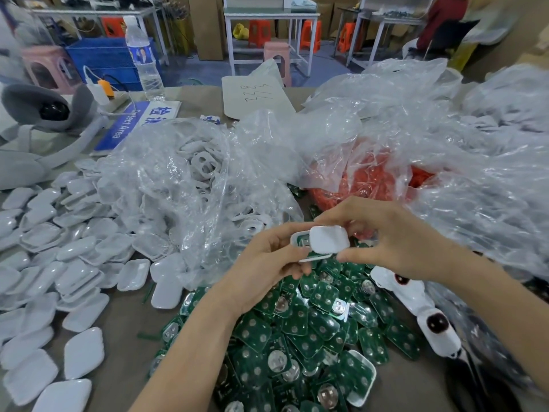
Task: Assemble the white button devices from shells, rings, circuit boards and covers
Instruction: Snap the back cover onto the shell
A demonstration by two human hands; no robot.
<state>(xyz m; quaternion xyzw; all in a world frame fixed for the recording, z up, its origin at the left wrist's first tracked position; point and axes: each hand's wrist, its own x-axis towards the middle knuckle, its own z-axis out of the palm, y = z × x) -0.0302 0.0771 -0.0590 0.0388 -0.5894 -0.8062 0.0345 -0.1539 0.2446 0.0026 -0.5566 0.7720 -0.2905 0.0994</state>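
My left hand [267, 263] grips a white shell [300, 243] with a green circuit board showing inside it. My right hand [395, 242] pinches a white cover [328, 239] and holds it tilted over the right part of that shell. Both hands hover above a heap of green circuit boards [297, 331]. To the left lie many white shells and covers [59, 263]. A clear bag of white rings [202, 173] sits behind them. A bag with orange parts [377, 179] lies beyond my hands.
A white device with dark round lenses [421, 307] lies at the right of the board heap. Crumpled clear plastic bags [445, 138] cover the right side. A water bottle [144, 55], a blue sign [130, 123] and a grey headset [44, 114] stand at the back left.
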